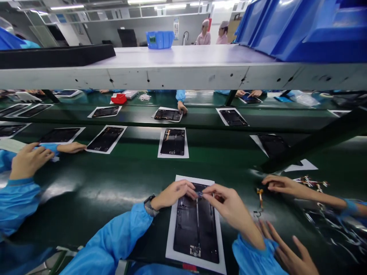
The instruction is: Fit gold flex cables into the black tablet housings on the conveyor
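In front of me a dark, opened tablet housing (196, 225) lies on a white sheet (171, 233), its top end away from me. A thin strip runs down its middle, and a small part shows at the near end. My left hand (176, 194), with a watch on the wrist, reaches over the top of the housing with its fingers curled together. From the right, my right hand (229, 206) meets it there, thumb and fingers pinched. Something small is at the meeting fingertips, too small and covered to name.
A co-worker's hands (289, 187) are close on the right, near an orange flex cable (260, 198) and a heap of small cables (311, 181). Another person's hand (30, 160) is at left. More housings (173, 141) lie beyond, under a shelf (177, 78) carrying blue bins (304, 30). A dark post (312, 141) slants at right.
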Motion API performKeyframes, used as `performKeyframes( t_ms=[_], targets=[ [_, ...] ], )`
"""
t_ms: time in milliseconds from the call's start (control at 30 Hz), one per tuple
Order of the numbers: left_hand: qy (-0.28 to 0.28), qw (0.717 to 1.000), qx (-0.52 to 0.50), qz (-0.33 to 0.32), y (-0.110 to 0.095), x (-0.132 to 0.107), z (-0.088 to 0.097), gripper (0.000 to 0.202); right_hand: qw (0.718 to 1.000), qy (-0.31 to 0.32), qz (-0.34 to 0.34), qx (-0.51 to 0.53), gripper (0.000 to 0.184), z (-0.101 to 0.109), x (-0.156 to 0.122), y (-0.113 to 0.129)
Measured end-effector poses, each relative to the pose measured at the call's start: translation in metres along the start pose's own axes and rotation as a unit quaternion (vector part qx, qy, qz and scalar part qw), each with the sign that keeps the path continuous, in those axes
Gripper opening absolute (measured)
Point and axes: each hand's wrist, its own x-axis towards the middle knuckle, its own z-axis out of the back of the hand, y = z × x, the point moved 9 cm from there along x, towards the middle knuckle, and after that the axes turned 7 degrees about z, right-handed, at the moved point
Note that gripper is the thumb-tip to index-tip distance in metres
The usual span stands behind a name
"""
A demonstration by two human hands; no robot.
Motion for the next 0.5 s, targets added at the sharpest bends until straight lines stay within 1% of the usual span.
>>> performKeyframes(
  t_ms=[33, 67, 100, 133, 167, 233, 267, 333, 400, 500],
  targets=[
    [0.041, 0.996, -0.082, 0.012, -0.001, -0.007, -0.011, 0.032, 1.0, -0.008, -0.007, 0.025, 0.02, -0.003, 0.01, -0.006],
    [0.06, 0.989, -0.134, 0.032, 0.0, -0.013, -0.019, 0.038, 0.999, -0.009, -0.013, 0.047, 0.019, -0.008, 0.019, -0.012],
    [0.054, 0.986, -0.148, 0.054, 0.004, -0.018, -0.023, 0.048, 0.998, -0.005, -0.017, 0.064, 0.019, -0.013, 0.028, -0.019],
    [0.028, 0.988, -0.133, 0.075, 0.01, -0.022, -0.024, 0.054, 0.997, 0.004, -0.019, 0.074, 0.019, -0.02, 0.035, -0.025],
    [-0.011, 0.991, -0.097, 0.09, 0.015, -0.027, -0.021, 0.055, 0.997, 0.017, -0.021, 0.078, 0.018, -0.027, 0.041, -0.031],
    [-0.089, 0.991, 0.015, 0.102, 0.021, -0.035, -0.014, 0.05, 0.996, 0.036, -0.025, 0.071, 0.016, -0.041, 0.051, -0.043],
    [-0.123, 0.984, 0.084, 0.1, 0.023, -0.038, -0.01, 0.046, 0.997, 0.043, -0.028, 0.061, 0.015, -0.047, 0.055, -0.049],
    [-0.169, 0.955, 0.227, 0.086, 0.023, -0.044, -0.007, 0.036, 0.997, 0.055, -0.034, 0.029, 0.011, -0.059, 0.062, -0.06],
    [-0.188, 0.918, 0.344, 0.062, 0.023, -0.048, -0.009, 0.027, 0.997, 0.067, -0.039, -0.006, 0.01, -0.069, 0.069, -0.07],
    [-0.189, 0.87, 0.455, 0.014, 0.025, -0.051, -0.015, 0.024, 0.995, 0.082, -0.043, -0.045, 0.011, -0.081, 0.076, -0.081]
  ],
)
